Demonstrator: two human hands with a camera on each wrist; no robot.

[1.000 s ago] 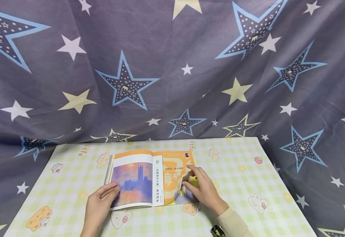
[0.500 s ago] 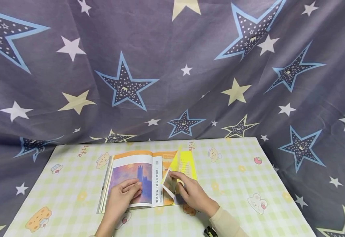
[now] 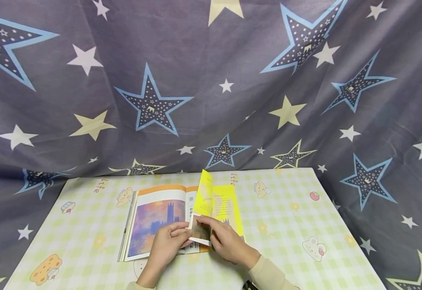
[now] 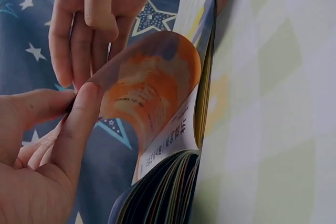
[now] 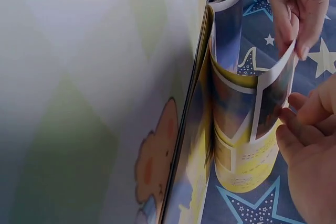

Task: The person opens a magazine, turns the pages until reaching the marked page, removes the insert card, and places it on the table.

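A picture book [image 3: 152, 225] lies spread on the table, its left page showing a painting of a purple tower. One page [image 3: 203, 197], yellow and white on its underside, stands lifted and curved near the middle. My left hand [image 3: 169, 243] pinches this page's lower outer edge between thumb and fingertips, as the left wrist view shows. Against the raised page rests my right hand [image 3: 229, 241], its fingers loosely extended with the tips touching it. In the right wrist view the page [image 5: 247, 156] curls between both hands. Beneath it a yellow page shows on the right.
A green-and-white checked cloth [image 3: 290, 257] with cartoon prints covers the table. Behind and to the right hangs a dark curtain [image 3: 196, 48] patterned with stars. Part of a black object [image 3: 248, 285] shows beside the right sleeve.
The right-hand page has been raised and swung leftward, baring a yellow page. My left hand has slid right from the book's left edge and now grips the page. My right hand has shifted left.
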